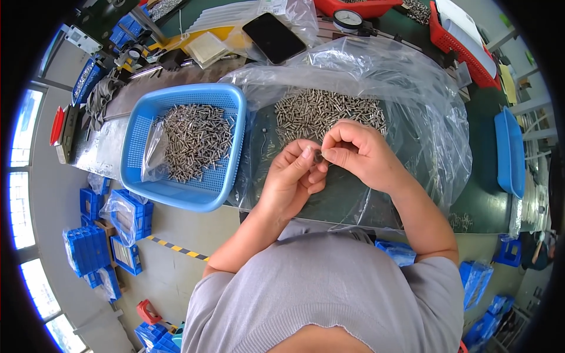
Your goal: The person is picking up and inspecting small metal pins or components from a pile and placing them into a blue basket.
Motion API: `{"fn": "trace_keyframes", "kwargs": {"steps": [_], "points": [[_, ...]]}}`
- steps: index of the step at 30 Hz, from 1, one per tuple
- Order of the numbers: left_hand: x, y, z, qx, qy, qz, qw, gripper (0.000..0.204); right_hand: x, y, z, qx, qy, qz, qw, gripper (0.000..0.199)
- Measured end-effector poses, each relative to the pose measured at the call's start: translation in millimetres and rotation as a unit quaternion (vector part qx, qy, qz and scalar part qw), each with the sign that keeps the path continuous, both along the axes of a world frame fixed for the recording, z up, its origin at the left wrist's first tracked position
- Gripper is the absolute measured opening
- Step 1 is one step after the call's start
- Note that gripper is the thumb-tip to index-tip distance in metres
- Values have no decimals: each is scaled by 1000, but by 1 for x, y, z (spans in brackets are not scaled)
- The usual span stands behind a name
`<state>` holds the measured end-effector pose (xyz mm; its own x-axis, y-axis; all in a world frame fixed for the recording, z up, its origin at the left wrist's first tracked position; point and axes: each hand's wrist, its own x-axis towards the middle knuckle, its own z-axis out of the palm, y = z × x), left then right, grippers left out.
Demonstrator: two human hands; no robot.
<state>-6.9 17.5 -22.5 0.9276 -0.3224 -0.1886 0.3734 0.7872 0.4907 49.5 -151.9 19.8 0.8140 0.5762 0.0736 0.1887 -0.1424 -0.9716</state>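
Observation:
Both hands meet over the near edge of a pile of small metal pins that lies on clear plastic. My left hand is closed, with a small dark round piece between its thumb and fingers. From the right, my right hand pinches thumb to forefinger right at that piece; what it grips is too small to make out. Left of the hands stands a blue perforated basket holding many similar pins and a crumpled clear plastic bag.
Clear plastic sheeting spreads around the pile. At the back lie a black phone, a dial gauge and a red basket with papers. A blue tray is at the right. Blue crates are stacked on the floor.

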Motion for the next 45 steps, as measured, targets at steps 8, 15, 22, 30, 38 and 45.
{"fn": "trace_keyframes", "kwargs": {"steps": [8,15,22,30,38,45], "points": [[2,-1,2,16,5,-2,1000,15,-1,0,4,-20,-30,3,999,7],[3,2,4,24,-14,-59,998,19,1,1,7,-30,-98,11,995,17],[0,-3,4,18,10,-14,1000,20,-2,1,3,-37,-218,-36,974,18],[5,2,-3,-64,-11,4,998,19,12,-15,13,-158,-182,-67,968,10],[6,0,-6,-101,-21,24,994,25,15,-18,-7,-246,-284,14,927,14],[3,2,-7,-100,-22,22,994,26,9,-8,-4,-319,-332,1,888,9]]}}
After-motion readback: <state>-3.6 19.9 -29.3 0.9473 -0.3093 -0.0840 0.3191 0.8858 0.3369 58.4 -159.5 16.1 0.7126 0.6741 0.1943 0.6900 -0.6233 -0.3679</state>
